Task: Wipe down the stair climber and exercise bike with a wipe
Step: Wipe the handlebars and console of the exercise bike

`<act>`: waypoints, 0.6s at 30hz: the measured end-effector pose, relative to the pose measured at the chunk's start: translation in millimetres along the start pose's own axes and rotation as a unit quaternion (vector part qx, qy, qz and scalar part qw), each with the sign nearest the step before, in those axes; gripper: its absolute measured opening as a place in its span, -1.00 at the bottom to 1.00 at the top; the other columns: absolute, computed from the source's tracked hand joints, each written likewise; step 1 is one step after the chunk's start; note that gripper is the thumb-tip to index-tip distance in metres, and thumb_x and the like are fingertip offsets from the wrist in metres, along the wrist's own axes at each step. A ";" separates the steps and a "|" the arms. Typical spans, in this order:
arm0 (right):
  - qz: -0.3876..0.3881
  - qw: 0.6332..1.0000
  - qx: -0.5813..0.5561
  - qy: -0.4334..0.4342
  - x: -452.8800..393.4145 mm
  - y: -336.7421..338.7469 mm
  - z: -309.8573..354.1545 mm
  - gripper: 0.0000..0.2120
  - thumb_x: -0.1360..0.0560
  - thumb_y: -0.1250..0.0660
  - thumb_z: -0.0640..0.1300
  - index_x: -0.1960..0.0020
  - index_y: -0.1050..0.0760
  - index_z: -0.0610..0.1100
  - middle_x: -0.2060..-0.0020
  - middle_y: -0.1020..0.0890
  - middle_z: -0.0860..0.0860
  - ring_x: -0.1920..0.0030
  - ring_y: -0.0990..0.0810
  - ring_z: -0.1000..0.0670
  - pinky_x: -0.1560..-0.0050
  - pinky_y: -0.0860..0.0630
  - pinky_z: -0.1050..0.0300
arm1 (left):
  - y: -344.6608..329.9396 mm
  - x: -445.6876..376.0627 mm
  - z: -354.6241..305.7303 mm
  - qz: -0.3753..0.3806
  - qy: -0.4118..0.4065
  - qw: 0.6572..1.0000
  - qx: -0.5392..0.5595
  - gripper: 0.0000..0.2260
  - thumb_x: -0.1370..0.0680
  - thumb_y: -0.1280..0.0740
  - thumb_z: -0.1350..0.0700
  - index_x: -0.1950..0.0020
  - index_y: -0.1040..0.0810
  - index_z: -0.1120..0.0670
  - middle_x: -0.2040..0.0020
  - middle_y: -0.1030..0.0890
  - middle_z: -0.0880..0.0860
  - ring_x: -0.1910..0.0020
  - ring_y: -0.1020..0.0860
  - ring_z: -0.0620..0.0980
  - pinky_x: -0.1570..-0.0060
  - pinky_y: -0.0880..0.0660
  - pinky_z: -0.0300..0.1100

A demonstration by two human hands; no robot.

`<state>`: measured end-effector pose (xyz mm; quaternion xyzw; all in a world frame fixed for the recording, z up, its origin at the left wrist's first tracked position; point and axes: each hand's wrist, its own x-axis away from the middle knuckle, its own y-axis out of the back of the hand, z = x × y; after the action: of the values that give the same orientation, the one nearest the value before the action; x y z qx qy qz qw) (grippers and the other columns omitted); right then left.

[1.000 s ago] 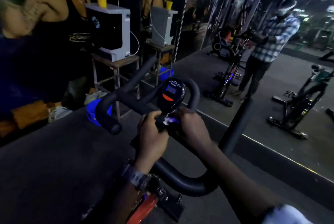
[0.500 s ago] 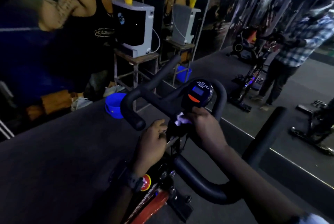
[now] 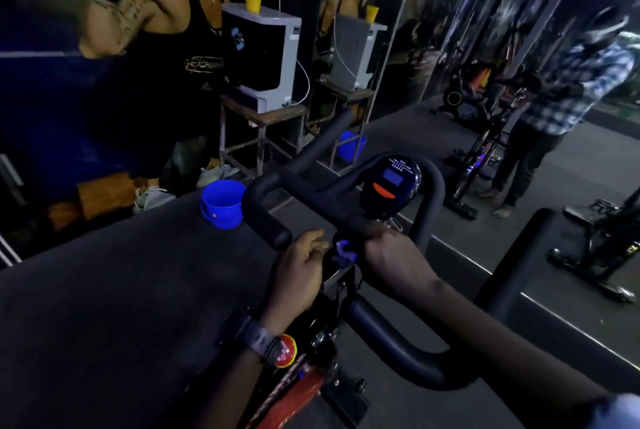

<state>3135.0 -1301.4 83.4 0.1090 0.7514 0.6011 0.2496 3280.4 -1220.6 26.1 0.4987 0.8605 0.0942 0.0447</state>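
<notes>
**Wiping the bike's handlebar stem**

Dim gym floor with wall mirror. One exercise bike (image 3: 391, 335), one wipe (image 3: 343, 252), two hands. Wipe sits bunched on the stem below the screen (image 3: 389, 186), between both hands. Right hand (image 3: 391, 255) pinches it, nearer; left hand (image 3: 301, 272) curls loosely beside, grip unclear. Handlebar runs left-right. No stair climber visible.

Your left hand (image 3: 298, 272) and right hand (image 3: 391, 255) sit either side of the wipe (image 3: 343, 252), at the centre of the exercise bike handlebar (image 3: 391, 335). The console (image 3: 389, 186) stands just beyond them. A bucket (image 3: 221, 203) rests on the floor left of the handlebar; behind it, a machine (image 3: 266, 54) sits on a stool (image 3: 263, 123). A mirror (image 3: 554, 116) lies to your right.
</notes>
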 end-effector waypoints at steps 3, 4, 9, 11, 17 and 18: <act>0.077 0.996 -0.031 -0.043 -22.7 -3.1 17.3 -0.79 -0.55 -0.26 -0.17 -0.12 -0.55 -0.22 -0.05 -0.60 -0.15 -0.05 -0.61 -0.17 0.03 -0.54 -0.01 | 0.8 -1.6 -1.9 -0.019 0.006 0.999 0.047 -0.53 -0.48 -0.13 -0.19 -0.24 -0.58 0.00 -0.17 -0.67 0.05 -0.20 -0.61 0.03 -0.30 -0.47 0.10; 0.089 0.992 -0.086 -0.020 -26.0 -1.3 21.9 -0.81 -0.51 -0.30 -0.21 -0.09 -0.58 -0.21 0.00 -0.64 -0.13 -0.01 -0.63 -0.11 0.05 -0.52 0.06 | 1.7 -1.8 -2.9 -0.021 0.008 0.998 0.063 -0.51 -0.47 -0.12 -0.26 -0.21 -0.59 -0.03 -0.17 -0.67 0.05 -0.19 -0.61 0.03 -0.29 -0.49 0.09; 0.133 0.978 -0.154 0.043 -19.9 23.3 9.8 -0.87 -0.43 -0.42 -0.20 0.03 -0.64 -0.17 0.13 -0.68 -0.12 0.12 -0.63 -0.03 0.16 -0.45 0.20 | 0.3 -8.5 -1.1 -0.009 0.028 0.991 0.131 -0.59 -0.44 -0.13 -0.43 0.10 -0.67 -0.25 -0.09 -0.68 -0.01 -0.21 -0.60 0.05 -0.32 -0.47 0.12; 0.120 0.992 -0.033 -0.008 -19.1 21.2 15.7 -0.82 -0.55 -0.29 -0.12 -0.09 -0.56 -0.16 0.01 -0.64 -0.14 0.00 -0.64 -0.17 0.08 -0.52 0.04 | -2.3 -10.6 0.3 -0.002 0.030 0.990 0.141 -0.61 -0.36 -0.11 -0.53 0.21 -0.64 -0.39 0.04 -0.68 -0.11 -0.20 -0.61 0.09 -0.34 -0.44 0.19; 0.038 0.999 0.022 -0.028 -10.3 23.5 9.7 -0.72 -0.57 -0.19 -0.03 -0.17 -0.53 -0.13 -0.08 -0.55 -0.06 -0.08 -0.52 -0.12 0.11 -0.52 -0.01 | -9.3 -10.2 -14.2 0.023 0.012 0.991 0.133 -0.61 -0.37 -0.08 -0.52 0.21 -0.64 -0.41 0.11 -0.72 -0.21 -0.18 -0.62 0.04 -0.34 -0.44 0.17; -0.002 0.999 0.026 -0.037 -9.9 23.0 4.6 -0.72 -0.54 -0.19 -0.01 -0.09 -0.57 -0.11 0.01 -0.56 -0.05 -0.03 -0.49 -0.10 0.22 -0.54 0.00 | -12.8 -8.2 -20.0 0.025 0.001 0.993 0.113 -0.60 -0.44 -0.07 -0.47 0.20 -0.65 -0.38 0.08 -0.72 -0.18 -0.18 -0.62 0.01 -0.34 -0.44 0.13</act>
<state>3142.7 -1296.3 107.1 0.1362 0.7569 0.5768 0.2755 3270.1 -1236.2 42.9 0.5216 0.8530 -0.0019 -0.0146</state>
